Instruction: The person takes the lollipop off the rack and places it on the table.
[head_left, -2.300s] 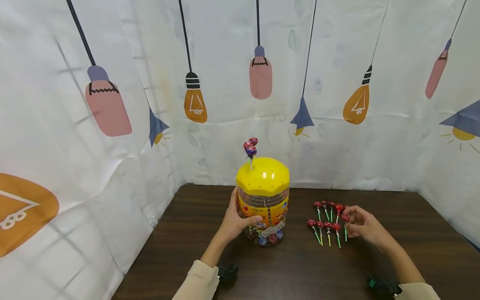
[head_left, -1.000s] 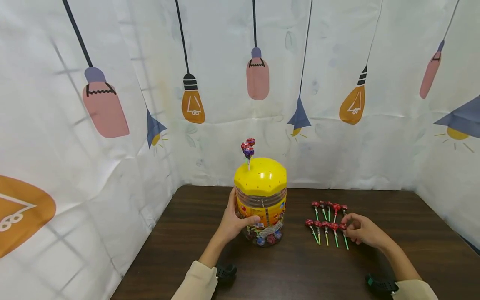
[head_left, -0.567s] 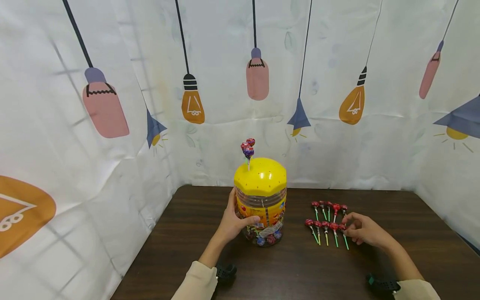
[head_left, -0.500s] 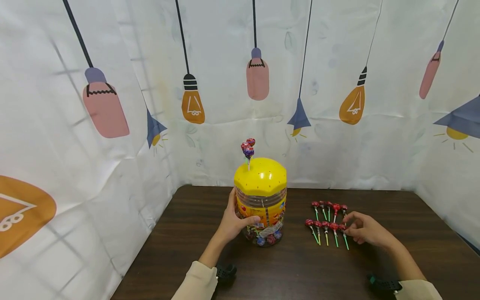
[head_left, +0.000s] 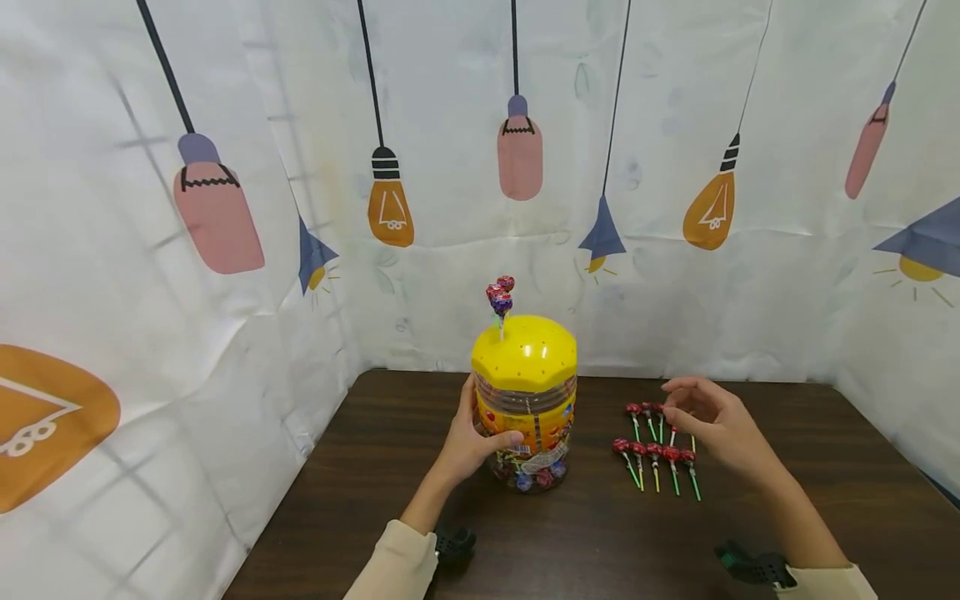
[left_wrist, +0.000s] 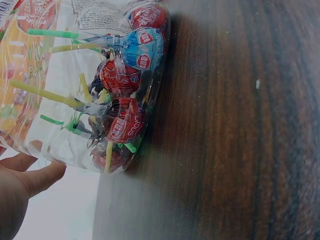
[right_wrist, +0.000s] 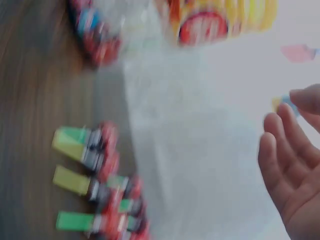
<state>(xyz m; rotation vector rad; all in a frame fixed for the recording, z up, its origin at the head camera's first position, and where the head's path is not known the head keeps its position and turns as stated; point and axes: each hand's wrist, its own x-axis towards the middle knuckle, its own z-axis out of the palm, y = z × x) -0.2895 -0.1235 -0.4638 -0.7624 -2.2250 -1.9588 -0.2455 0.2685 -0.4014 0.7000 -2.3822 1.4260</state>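
Note:
A clear candy jar [head_left: 525, 408] with a yellow lid [head_left: 528, 354] stands upright on the table. My left hand [head_left: 468, 442] grips it round the left side, thumb across the front. A few wrapped lollipops [head_left: 500, 298] rise from a hole in the lid. Through the jar's clear bottom, more lollipops [left_wrist: 120, 77] show in the left wrist view. Right of the jar lie two rows of red-wrapped lollipops, a front row [head_left: 654, 451] and a back row [head_left: 634, 410]. My right hand [head_left: 716, 425] hovers over the back row's right end, hiding part of it; its loosely bent fingers hold nothing.
The dark wooden table [head_left: 570, 550] reaches back to a white curtain [head_left: 450, 317] printed with hanging lamps. Black wrist straps [head_left: 753, 565] are on both wrists.
My right hand set a lollipop down at the front row's right end and let go. It then rose and moved left and away, over the back row. My left hand stays on the jar.

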